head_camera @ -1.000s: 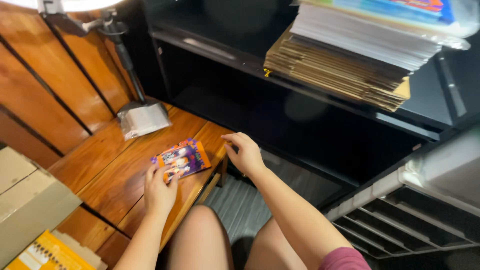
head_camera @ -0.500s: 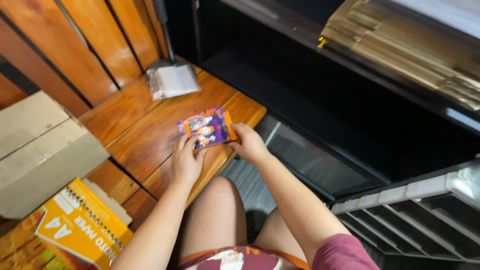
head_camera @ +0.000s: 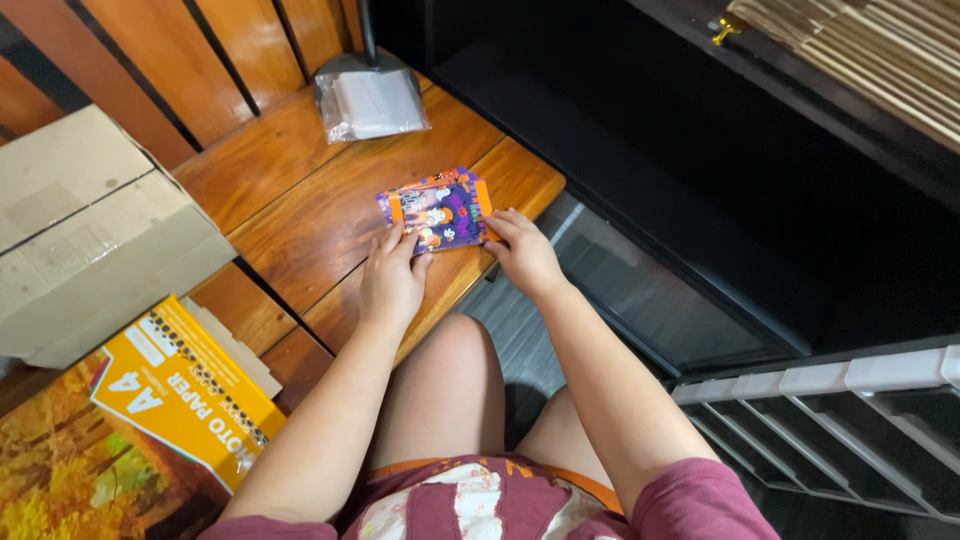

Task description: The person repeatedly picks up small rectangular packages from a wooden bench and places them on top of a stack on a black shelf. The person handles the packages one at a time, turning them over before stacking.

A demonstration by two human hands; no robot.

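Note:
A small stack of colourful cards, purple and orange with cartoon figures, lies on the wooden bench. My left hand rests on the wood with its fingertips on the cards' near edge. My right hand holds the stack at its right side, fingers curled against the edge. Both forearms reach forward over my bare knees.
A clear plastic bag of white sheets lies at the bench's far end. A cardboard box and an orange photo-paper pack sit at left. A dark shelf unit stands right, with stacked cardboard above and a white grille below.
My right hand came from the bench edge onto the cards' right side. The view tilted down and left, bringing the box and paper pack into sight.

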